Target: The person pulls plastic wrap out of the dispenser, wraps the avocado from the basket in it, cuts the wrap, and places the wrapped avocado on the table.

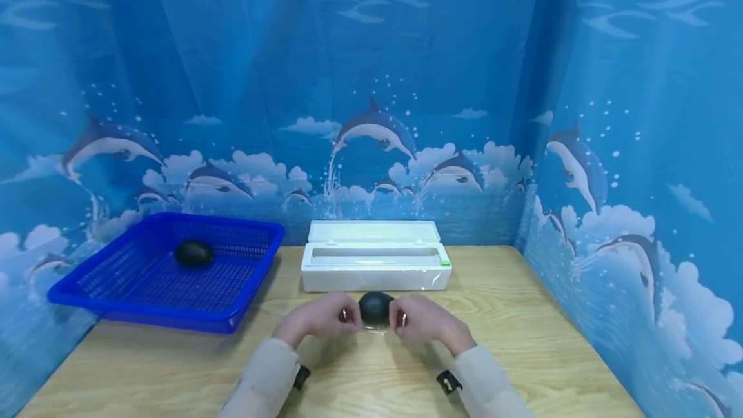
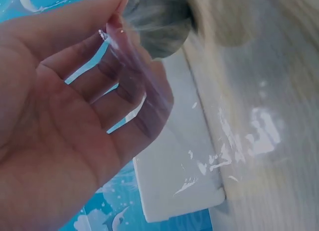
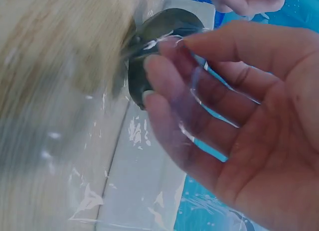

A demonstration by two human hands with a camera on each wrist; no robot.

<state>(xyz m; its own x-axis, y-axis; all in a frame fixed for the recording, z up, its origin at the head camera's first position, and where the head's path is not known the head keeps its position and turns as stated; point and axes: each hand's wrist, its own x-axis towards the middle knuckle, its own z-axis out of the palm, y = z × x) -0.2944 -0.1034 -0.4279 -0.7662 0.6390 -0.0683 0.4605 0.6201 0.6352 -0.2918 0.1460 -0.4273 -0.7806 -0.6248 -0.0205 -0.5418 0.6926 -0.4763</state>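
Observation:
Both hands pinch the edge of a sheet of clear cling film (image 3: 92, 198), thumb against fingertips. My left hand (image 1: 325, 316) is at the left of a dark, smooth avocado (image 1: 375, 308), and my right hand (image 1: 425, 318) is at its right. The film passes over the fingers and shows as shiny creases in both wrist views. Through the film, the avocado (image 2: 159, 27) appears dark olive in the left wrist view. Just behind the hands stands a long white cling film box (image 1: 376, 278) with its lid raised and a pale roll (image 1: 371, 258) inside.
A blue plastic basket (image 1: 157, 323) stands at the left of the wooden table (image 1: 493, 315), holding a second dark avocado (image 1: 194, 253). Blue dolphin-print curtains (image 1: 371, 50) enclose the back and sides. A small green tab (image 1: 445, 263) is on the box's right end.

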